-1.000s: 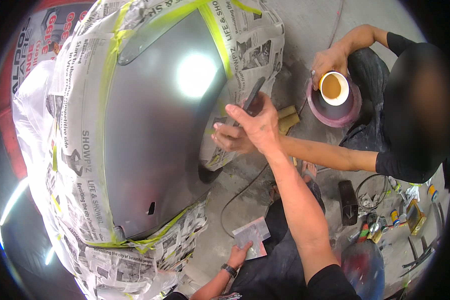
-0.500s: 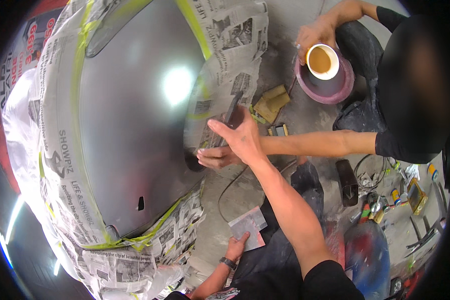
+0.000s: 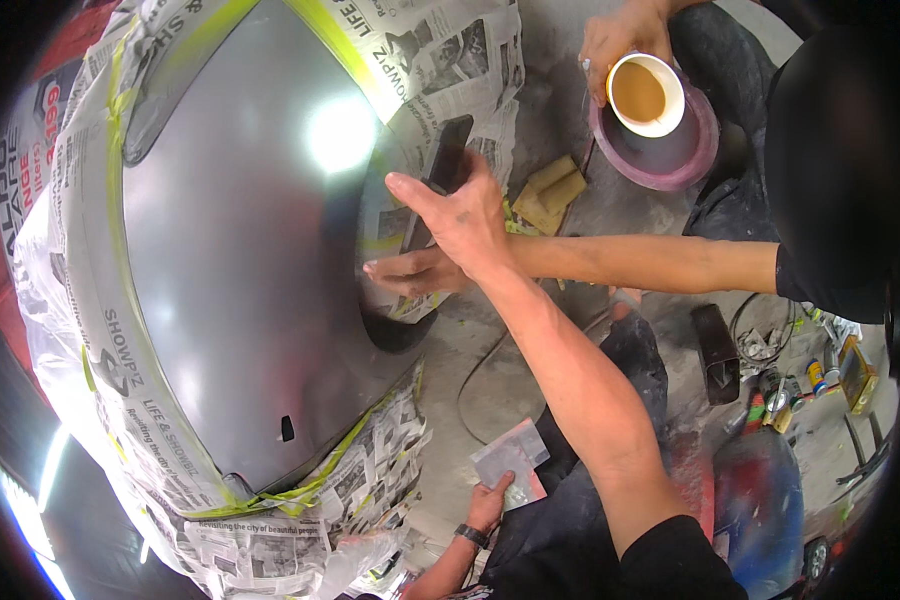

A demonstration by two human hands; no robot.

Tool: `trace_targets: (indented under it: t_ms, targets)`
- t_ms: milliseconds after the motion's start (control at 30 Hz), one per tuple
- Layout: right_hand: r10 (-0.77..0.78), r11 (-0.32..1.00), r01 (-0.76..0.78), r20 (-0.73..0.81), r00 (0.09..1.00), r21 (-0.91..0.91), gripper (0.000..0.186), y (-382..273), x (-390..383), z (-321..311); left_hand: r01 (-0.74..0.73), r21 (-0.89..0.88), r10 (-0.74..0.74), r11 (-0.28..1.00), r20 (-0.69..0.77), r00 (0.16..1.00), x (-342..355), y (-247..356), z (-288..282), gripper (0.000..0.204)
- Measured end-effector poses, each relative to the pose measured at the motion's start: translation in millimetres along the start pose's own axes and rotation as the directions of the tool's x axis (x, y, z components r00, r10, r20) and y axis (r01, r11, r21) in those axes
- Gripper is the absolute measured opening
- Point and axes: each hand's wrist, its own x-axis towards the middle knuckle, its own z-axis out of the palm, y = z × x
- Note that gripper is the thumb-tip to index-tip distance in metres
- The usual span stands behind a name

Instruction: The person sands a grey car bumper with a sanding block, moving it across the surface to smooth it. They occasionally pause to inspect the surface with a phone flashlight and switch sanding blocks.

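Note:
My right hand (image 3: 467,218) is at the right edge of the grey panel (image 3: 240,260), gripping a long, dark, flat block (image 3: 450,155). Its thumb stretches left across the block, while the other fingers are mostly hidden behind. Just below it, a co-worker's hand (image 3: 410,272) reaches in from the right, fingers close to the panel and the block's lower end. I cannot tell whether it touches either. Low in the view, my left hand (image 3: 488,505), with a dark watch at the wrist, pinches a thin grey sheet (image 3: 510,460) with a reddish edge.
Newspaper (image 3: 260,550) and yellow-green tape (image 3: 345,50) border the panel. The co-worker's other hand (image 3: 610,55) holds a white cup (image 3: 646,95) of tan liquid over a pinkish round basin (image 3: 670,178). A yellowish sponge-like piece (image 3: 550,195), a dark box (image 3: 715,352) and small tools lie on the floor.
The whole view has shifted a little. My right hand and the block have moved slightly up and left, showing more of the block. My left hand still holds the sheet.

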Motion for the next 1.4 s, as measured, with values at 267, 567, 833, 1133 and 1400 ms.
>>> trace_targets:
  t_ms: [267,567,833,1133,1400]
  targets:
    - [0.138,0.99,-0.139,0.102,0.985,0.009,0.059,9,17,-2,0.037,0.053,-0.038,0.998,0.025,0.999,0,11,1,0.034]
    - [0.078,0.99,-0.103,0.231,0.97,0.098,0.064,5,15,-4,0.07,0.127,-0.081,0.989,0.08,0.994,15,4,-5,0.031]
    - [0.061,0.998,-0.058,0.245,0.968,-0.016,0.069,-6,13,9,-0.003,-0.086,0.014,0.996,0.128,0.992,14,-3,4,0.029]
    - [0.159,0.98,-0.188,0.307,0.938,0.066,0.076,-15,10,17,0.068,-0.059,-0.06,0.996,0.132,0.989,9,0,6,0.03]
    - [0.213,0.915,-0.327,0.404,0.89,0.237,0.087,-20,8,16,0.065,-0.056,-0.057,0.996,0.131,0.99,23,-25,0,0.031]
